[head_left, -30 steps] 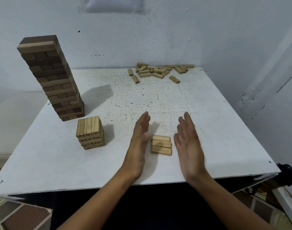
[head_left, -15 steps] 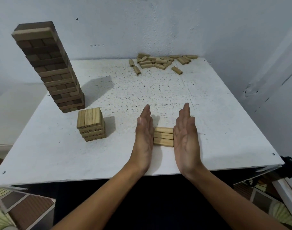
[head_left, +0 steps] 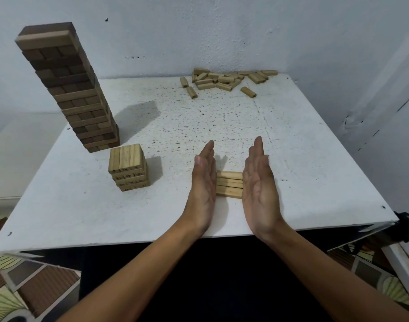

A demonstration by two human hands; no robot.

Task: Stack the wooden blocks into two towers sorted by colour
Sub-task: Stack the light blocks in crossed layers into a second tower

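Both hands stand edge-down on the white table (head_left: 82, 205) near the middle of its near edge, fingers straight and together, palms facing each other. Left hand (head_left: 204, 182) presses flat against the left ends of three light blocks (head_left: 229, 187), and right hand (head_left: 259, 184) presses flat against their right ends, so the row sits squeezed between the two palms. Neither hand curls round anything. The three blocks lie side by side on the surface, long sides touching, running crosswise between the hands.

Farther in and toward the left edge stands a short light tower (head_left: 128, 167), a few layers high, its top layer made of three blocks laid side by side. Dark marks show on the block ends facing the camera, too small to read. Just behind it, closer to the left edge, rises a tall dark tower (head_left: 70, 89) of many layers; it holds brown blocks with some paler ones mixed in, and one pale block shows at the front of its top layer.

At the far edge, toward the far right corner, loose light blocks (head_left: 224, 80) lie scattered in a heap, with a few lying apart from it.
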